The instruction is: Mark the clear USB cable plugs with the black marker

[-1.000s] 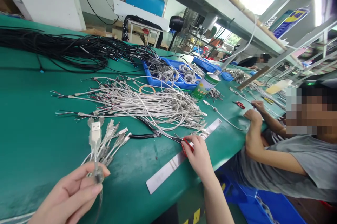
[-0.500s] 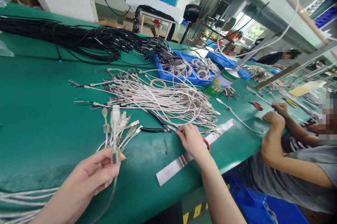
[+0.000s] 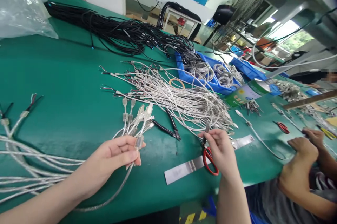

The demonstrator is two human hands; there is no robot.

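Observation:
My left hand is closed on a clear USB cable just below its plug, beside several other upright plugs. At the right, my right hand pinches the dark blade end of red-handled scissors, whose loops hang down over a white strip. Black-handled cutters lie between the hands, behind them. A large pile of white cables spreads across the green table. More clear cables with bare wire ends lie under my left forearm.
Black cables run along the back edge. Blue bins hold coiled cables, with a green can nearby. A plastic bag lies back left. Another person's hands are at the right, near red-handled pliers.
The view has shifted left, so things appear farther right. My right hand has lifted the red-handled scissors by the blade end. My left hand still holds the cable, its plug now tilted.

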